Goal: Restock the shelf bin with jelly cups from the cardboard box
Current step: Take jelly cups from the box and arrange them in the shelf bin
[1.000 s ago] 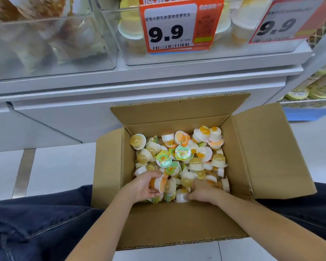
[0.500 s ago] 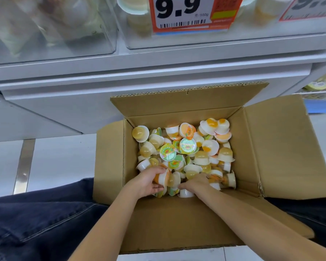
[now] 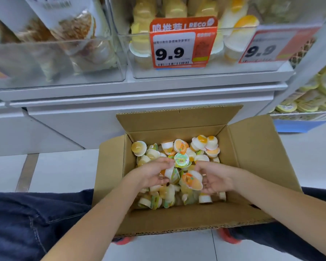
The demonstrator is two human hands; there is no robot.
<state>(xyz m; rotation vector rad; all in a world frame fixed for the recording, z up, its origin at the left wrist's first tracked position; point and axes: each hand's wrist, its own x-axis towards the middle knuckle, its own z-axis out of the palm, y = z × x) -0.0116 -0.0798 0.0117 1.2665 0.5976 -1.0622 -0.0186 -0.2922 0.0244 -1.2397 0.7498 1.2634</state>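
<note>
From the head camera, a person sits on the floor with the open cardboard box (image 3: 252,159) between their legs, its flaps folded out so both arms can reach straight down into it. The box is full of loose jelly cups (image 3: 201,144), lying every way up, some on their sides and some showing their printed foil lids. The left hand (image 3: 154,175) is turned palm inward with the fingers curled around a small bunch of cups, and the right hand (image 3: 214,178) faces it, fingers cupped under and around a few more, one with an orange top resting against the palm. The hands sit close together above the heap, nearly touching, so the two loads press against each other; that looks like a scooping grip, meant to carry many small slippery cups in one trip rather than one at a time. How many cups each hand has is hard to count, because they overlap. Directly above the box stands the clear shelf bin (image 3: 211,70), with an orange price tag (image 3: 183,44) reading 9.9 clipped to its front; stacked pale and yellow cups show through its wall. The box seems parked right below the bin to keep the lift short. The likely next step is raising the handful over the bin's front edge, where loosely held cups at the edges could slip out.
</note>
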